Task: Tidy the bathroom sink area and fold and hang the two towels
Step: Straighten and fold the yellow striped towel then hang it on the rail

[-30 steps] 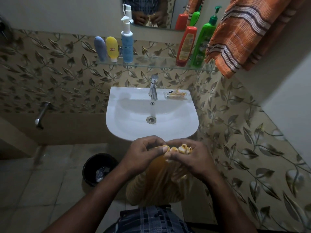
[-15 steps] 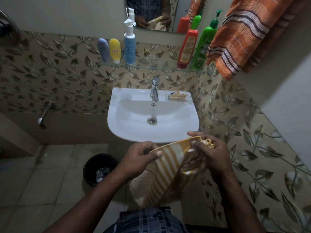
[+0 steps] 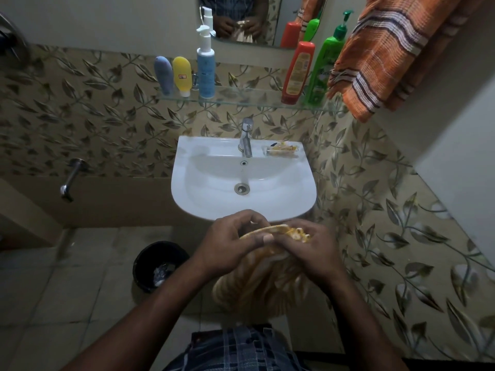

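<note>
Two towels in play: the orange towel (image 3: 388, 52) hangs high on the right wall; the yellow striped towel (image 3: 254, 285) dangles just before the sink (image 3: 187, 202), its top edge running left to right between close-set hands; left hand (image 3: 227, 245) pinches that edge; right hand (image 3: 316, 253) curls round the bunched fringe.
</note>
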